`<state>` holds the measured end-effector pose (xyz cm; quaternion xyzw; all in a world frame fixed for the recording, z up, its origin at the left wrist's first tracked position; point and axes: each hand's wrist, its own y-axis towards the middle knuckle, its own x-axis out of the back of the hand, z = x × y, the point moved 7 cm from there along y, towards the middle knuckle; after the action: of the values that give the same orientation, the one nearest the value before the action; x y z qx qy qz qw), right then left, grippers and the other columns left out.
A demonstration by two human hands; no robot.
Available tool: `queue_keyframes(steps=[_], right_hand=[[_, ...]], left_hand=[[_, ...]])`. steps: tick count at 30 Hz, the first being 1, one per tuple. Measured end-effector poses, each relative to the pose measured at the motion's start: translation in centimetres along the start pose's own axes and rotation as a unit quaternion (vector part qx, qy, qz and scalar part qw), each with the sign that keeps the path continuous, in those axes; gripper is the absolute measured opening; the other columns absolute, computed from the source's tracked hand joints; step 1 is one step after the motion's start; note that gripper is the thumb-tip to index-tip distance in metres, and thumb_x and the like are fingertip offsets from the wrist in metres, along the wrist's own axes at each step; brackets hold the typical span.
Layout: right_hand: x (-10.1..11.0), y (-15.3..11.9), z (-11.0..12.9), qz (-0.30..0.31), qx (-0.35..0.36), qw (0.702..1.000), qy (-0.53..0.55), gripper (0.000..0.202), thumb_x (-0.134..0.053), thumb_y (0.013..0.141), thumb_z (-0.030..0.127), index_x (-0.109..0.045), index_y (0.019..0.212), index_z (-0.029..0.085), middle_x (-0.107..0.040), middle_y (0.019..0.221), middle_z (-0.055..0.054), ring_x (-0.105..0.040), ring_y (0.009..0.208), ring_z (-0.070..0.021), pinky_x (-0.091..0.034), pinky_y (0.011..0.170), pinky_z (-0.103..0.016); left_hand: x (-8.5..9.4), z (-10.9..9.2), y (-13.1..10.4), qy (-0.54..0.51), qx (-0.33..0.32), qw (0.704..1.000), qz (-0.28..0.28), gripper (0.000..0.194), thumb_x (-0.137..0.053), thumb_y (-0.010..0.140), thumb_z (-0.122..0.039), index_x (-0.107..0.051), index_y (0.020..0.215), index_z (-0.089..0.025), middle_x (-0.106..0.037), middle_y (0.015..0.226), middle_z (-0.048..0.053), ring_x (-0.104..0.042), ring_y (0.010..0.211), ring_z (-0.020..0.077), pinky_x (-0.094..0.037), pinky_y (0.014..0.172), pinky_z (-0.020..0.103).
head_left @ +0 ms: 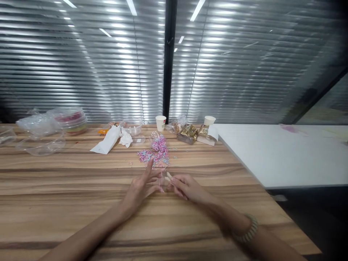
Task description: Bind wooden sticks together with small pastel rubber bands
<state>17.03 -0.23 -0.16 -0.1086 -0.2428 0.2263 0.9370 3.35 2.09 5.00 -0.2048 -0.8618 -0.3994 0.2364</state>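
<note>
Pinches a pale strip [169,176] in the right grip [189,187], parts the left grip [139,185] loosely, hold unclear, near coloured bits [160,146] toward the surface [81,203]'s far edge.

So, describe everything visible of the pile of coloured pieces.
The pile is thin little pieces, pink, lilac and pale blue, material unclear, lying loose on the wood-grained table: heaped by a clear container behind, spread flatter in front. A finger of the left hand overlaps its near edge; contact is unclear.
</note>
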Motion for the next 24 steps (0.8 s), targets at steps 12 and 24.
queue_keyframes(steps=[12,24], right_hand=[[-1.7,-0.4,1.8,0.061,0.055,0.996,0.035,0.078,-0.013,0.074,0.071,-0.045,0.092,0.002,-0.035,0.057,0.002,-0.022,0.046,0.0123,-0.018,0.044,0.0],[-0.6,-1.3,2.4,0.025,0.126,0.989,-0.071,0.07,-0.022,0.078,0.064,-0.055,0.088,0.003,-0.048,0.077,-0.002,-0.029,0.061,0.013,-0.021,0.056,0.004]], left_hand=[[-1.2,1.1,-0.5,-0.118,0.161,0.979,0.035,0.096,-0.062,0.075,-0.022,0.008,0.14,-0.027,-0.064,0.103,0.005,-0.059,0.1,0.0162,-0.049,0.084,0.028],[-2.0,1.1,-0.6,-0.124,0.25,0.956,0.091,0.084,-0.058,0.076,-0.025,-0.006,0.141,-0.021,-0.068,0.085,0.002,-0.065,0.074,0.0141,-0.051,0.069,0.025]])
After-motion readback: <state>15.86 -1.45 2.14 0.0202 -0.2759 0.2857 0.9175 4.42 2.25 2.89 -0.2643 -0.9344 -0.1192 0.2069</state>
